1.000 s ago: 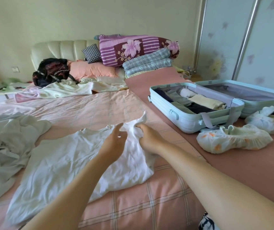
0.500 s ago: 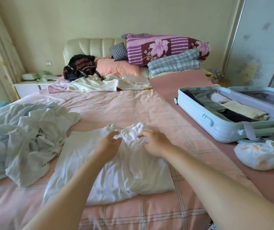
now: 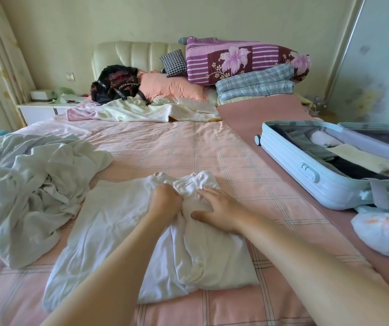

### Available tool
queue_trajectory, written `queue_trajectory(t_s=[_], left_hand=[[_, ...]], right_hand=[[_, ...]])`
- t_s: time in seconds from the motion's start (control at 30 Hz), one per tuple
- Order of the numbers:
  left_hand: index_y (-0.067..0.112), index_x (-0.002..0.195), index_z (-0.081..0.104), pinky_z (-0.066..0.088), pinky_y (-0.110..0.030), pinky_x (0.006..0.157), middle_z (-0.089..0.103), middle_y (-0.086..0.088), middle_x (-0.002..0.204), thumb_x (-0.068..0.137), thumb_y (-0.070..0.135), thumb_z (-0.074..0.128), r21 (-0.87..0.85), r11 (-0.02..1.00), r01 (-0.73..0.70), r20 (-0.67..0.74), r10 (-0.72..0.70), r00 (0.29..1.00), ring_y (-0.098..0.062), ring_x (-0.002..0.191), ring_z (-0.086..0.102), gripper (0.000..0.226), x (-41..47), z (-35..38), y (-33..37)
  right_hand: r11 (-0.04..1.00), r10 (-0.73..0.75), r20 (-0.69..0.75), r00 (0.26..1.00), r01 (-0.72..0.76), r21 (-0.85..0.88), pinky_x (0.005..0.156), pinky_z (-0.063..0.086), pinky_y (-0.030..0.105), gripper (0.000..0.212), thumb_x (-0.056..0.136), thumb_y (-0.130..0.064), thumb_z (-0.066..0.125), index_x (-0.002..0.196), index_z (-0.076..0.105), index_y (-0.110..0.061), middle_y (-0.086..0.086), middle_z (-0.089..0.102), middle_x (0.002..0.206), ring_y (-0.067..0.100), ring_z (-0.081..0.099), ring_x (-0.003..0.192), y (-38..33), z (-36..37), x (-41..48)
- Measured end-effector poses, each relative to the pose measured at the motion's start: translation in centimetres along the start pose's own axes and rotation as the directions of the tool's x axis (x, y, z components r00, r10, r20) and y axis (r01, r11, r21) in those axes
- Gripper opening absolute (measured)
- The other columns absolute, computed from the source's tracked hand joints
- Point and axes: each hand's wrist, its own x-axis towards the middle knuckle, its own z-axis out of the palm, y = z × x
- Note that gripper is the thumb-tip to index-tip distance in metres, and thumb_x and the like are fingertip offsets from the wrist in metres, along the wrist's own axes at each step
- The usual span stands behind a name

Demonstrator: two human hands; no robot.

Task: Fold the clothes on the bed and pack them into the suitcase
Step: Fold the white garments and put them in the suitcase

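Observation:
A white garment (image 3: 118, 234) lies spread on the pink checked bed (image 3: 188, 151), its right side folded over onto the middle. My left hand (image 3: 165, 202) grips a bunch of that cloth near the garment's top. Beside it, my right hand (image 3: 217, 208) presses flat on the folded part with fingers spread. A pale crumpled pile of clothes (image 3: 31, 189) sits at the left. The light blue suitcase (image 3: 306, 175) lies open at the right, holding several folded clothes.
A white bag with orange print (image 3: 384, 234) lies in front of the suitcase. Pillows, folded quilts (image 3: 242, 60) and a dark backpack (image 3: 115, 84) crowd the headboard. A bedside table (image 3: 42, 107) stands at the far left, a sliding wardrobe door at the right.
The garment's right sleeve, held up a second ago, now lies folded on the garment. My right hand has flattened onto it. The view has swung left, so the suitcase sits further right.

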Motion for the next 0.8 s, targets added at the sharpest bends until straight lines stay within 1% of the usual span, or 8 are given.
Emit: queue_trajectory(t_s=[0.13, 0.23, 0.33, 0.4, 0.47, 0.53, 0.63, 0.8], left_hand=[[-0.002, 0.057, 0.056, 0.040, -0.033, 0.052, 0.052, -0.026, 0.062, 0.084, 0.003, 0.060, 0.011, 0.999, -0.043, -0.083, 0.044, 0.996, -0.039, 0.061, 0.055, 0.028, 1.5, -2.2, -0.4], [0.002, 0.073, 0.064, 0.043, -0.029, 0.055, 0.059, -0.014, 0.070, 0.085, 0.006, 0.063, 0.115, 0.993, 0.021, 0.018, -0.024, 1.000, -0.028, 0.063, 0.055, 0.013, 1.7, -3.0, -1.6], [0.003, 0.112, 0.063, 0.050, -0.036, 0.085, 0.055, -0.012, 0.107, 0.086, 0.009, 0.054, 0.363, 0.930, -0.060, 0.042, 0.048, 0.998, -0.032, 0.097, 0.055, 0.028, 0.8, -2.5, -1.8], [0.019, 0.143, 0.039, 0.035, -0.041, 0.106, 0.038, -0.010, 0.144, 0.091, 0.025, 0.052, 0.473, 0.868, -0.148, -0.012, 0.175, 0.985, -0.032, 0.130, 0.039, 0.054, 0.0, -2.1, -0.9], [0.035, 0.154, 0.018, 0.015, -0.045, 0.119, 0.009, -0.004, 0.164, 0.096, 0.048, 0.042, 0.493, 0.823, -0.281, 0.131, 0.250, 0.959, -0.028, 0.150, 0.010, 0.064, -0.6, -1.3, -0.2], [0.039, 0.155, 0.013, 0.001, -0.049, 0.122, -0.004, 0.001, 0.166, 0.097, 0.060, 0.028, 0.467, 0.826, -0.316, 0.309, 0.183, 0.933, -0.024, 0.152, -0.008, 0.064, -1.0, -0.2, -0.7], [0.039, 0.156, 0.014, 0.000, -0.049, 0.122, -0.002, 0.001, 0.167, 0.098, 0.063, 0.023, 0.426, 0.851, -0.307, 0.358, 0.153, 0.921, -0.022, 0.152, -0.008, 0.063, -1.5, 0.1, -1.7], [0.039, 0.157, 0.003, -0.004, -0.053, 0.121, -0.010, 0.001, 0.166, 0.097, 0.064, 0.023, 0.469, 0.832, -0.296, 0.353, 0.131, 0.927, -0.023, 0.152, -0.015, 0.068, -2.4, -0.9, -1.4]], right_hand=[[0.999, -0.028, -0.053, 0.998, 0.030, 0.026, 0.122, 0.011, 0.030, 0.072, 0.092, -0.059, 0.058, 0.155, 0.031, -0.037, -0.003, 0.018, 0.167, 0.013, 0.013, 0.153, 0.1, 0.1, 1.3], [0.998, 0.016, 0.077, 0.997, -0.011, -0.061, 0.125, 0.007, 0.034, 0.076, 0.091, -0.064, 0.055, 0.157, 0.026, -0.040, -0.001, 0.009, 0.169, 0.015, 0.003, 0.155, -0.3, 0.7, 1.9], [0.997, 0.071, 0.114, 0.991, -0.072, 0.001, 0.125, 0.007, 0.039, 0.076, 0.088, -0.071, 0.049, 0.155, 0.031, -0.040, -0.001, 0.011, 0.168, 0.019, 0.003, 0.155, -0.4, 1.5, 2.8], [0.988, 0.134, -0.015, 0.991, -0.132, 0.085, 0.123, 0.018, 0.042, 0.075, 0.083, -0.075, 0.036, 0.146, 0.046, -0.037, 0.000, 0.028, 0.161, 0.026, 0.018, 0.151, -0.4, 1.6, 3.3], [0.972, 0.230, -0.120, 0.966, -0.222, 0.071, 0.118, 0.028, 0.043, 0.061, 0.091, -0.062, 0.033, 0.141, 0.052, -0.033, 0.005, 0.037, 0.152, 0.029, 0.031, 0.142, -0.1, 1.4, 3.4], [0.955, 0.297, -0.111, 0.948, -0.297, 0.019, 0.112, 0.035, 0.040, 0.053, 0.098, -0.047, 0.034, 0.150, 0.041, -0.037, 0.010, 0.036, 0.151, 0.031, 0.039, 0.136, 0.2, 1.2, 3.0], [0.961, 0.276, -0.031, 0.961, -0.275, 0.020, 0.105, 0.040, 0.037, 0.057, 0.099, -0.042, 0.035, 0.155, 0.027, -0.041, 0.011, 0.028, 0.157, 0.033, 0.048, 0.132, -0.2, 1.1, 2.4], [0.986, 0.127, -0.157, 0.979, -0.107, 0.128, 0.105, 0.039, 0.033, 0.046, 0.100, -0.024, 0.050, 0.146, 0.049, -0.032, 0.008, 0.046, 0.146, 0.028, 0.048, 0.131, -0.5, 1.5, 2.1]])
